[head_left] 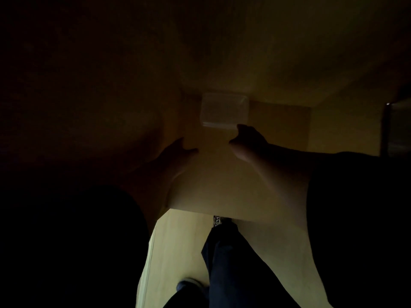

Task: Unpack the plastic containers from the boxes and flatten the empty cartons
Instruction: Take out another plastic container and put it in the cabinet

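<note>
I look deep into a dark cardboard carton (282, 127). At its far bottom lies a clear plastic container (224, 110), pale and rectangular. My right hand (249, 141) reaches in with its fingertips at the container's near right corner; whether they touch it is unclear. My left hand (175, 152) is inside the carton too, lower left of the container and apart from it, with fingers spread and holding nothing. Both hands are dim silhouettes.
The carton's near wall (213, 192) runs across the middle. Below it lie a pale wooden floor (178, 247), my dark trouser leg (231, 263) and a shoe (189, 285). A dark metal object (395, 127) stands at the right edge.
</note>
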